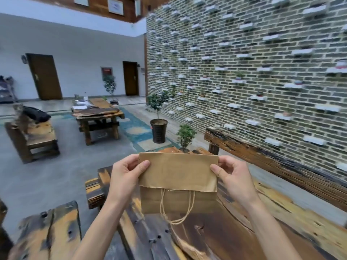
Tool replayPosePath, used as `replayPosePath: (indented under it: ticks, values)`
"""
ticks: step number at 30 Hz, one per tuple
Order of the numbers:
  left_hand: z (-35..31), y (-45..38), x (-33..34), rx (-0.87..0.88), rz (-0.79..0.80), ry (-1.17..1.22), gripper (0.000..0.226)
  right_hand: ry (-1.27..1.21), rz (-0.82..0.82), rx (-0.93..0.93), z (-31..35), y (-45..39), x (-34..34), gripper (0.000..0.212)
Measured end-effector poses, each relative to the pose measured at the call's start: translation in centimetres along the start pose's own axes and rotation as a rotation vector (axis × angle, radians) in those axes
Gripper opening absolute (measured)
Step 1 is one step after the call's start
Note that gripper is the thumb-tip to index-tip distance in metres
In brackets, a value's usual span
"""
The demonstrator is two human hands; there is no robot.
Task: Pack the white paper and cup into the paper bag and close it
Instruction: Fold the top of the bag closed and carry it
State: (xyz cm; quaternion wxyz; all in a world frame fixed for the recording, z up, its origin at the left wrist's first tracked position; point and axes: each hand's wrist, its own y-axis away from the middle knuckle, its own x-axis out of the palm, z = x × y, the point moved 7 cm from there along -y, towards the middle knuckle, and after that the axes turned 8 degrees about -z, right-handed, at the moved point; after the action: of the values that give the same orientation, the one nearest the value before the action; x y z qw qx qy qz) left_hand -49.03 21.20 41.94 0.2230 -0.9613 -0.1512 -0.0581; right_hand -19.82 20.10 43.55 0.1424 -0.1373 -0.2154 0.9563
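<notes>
A brown paper bag (178,197) stands upright on the dark wooden table (234,231), its top folded over toward me into a flap. My left hand (125,177) pinches the flap's left edge. On the flap's right edge my right hand (231,177) pinches in the same way. The bag's twine handles (176,209) hang out from under the flap down the front. The white paper and the cup are not visible.
A small potted shrub (185,136) stands just behind the bag, and a larger potted tree (158,126) on the floor beyond. A wooden bench back (272,164) runs along the brick wall on the right. Another wooden table (97,117) and a bench (32,139) stand at far left.
</notes>
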Motion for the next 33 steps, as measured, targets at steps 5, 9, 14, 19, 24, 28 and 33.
replayPosePath:
  ticks: [5, 9, 14, 19, 24, 28, 33]
  values:
    - [1.9, -3.4, -4.6, -0.006, -0.081, -0.031, 0.02, -0.022, 0.069, -0.023, -0.8, -2.8, 6.7, 0.017]
    - [3.8, -6.6, -7.6, -0.03, -0.133, -0.035, 0.02, -0.078, 0.111, -0.009, -1.6, -5.8, 11.9, 0.022]
    - [6.6, -11.9, -10.7, -0.045, -0.182, -0.051, 0.017, -0.161, 0.17, 0.003, -3.2, -9.4, 18.8, 0.025]
    - [9.5, -18.6, -12.4, -0.045, -0.193, -0.051, 0.015, -0.209, 0.208, 0.017, -5.5, -14.4, 24.6, 0.021]
    - [13.8, -26.5, -13.2, -0.072, -0.18, -0.065, 0.015, -0.198, 0.181, 0.033, -8.4, -20.6, 30.0, 0.012]
    - [17.3, -32.8, -12.8, -0.111, -0.142, -0.043, 0.015, -0.181, 0.143, 0.06, -10.8, -25.3, 33.1, 0.009]
    - [21.0, -38.5, -11.9, -0.134, -0.082, -0.05, 0.016, -0.156, 0.106, 0.098, -12.9, -29.0, 35.5, 0.017]
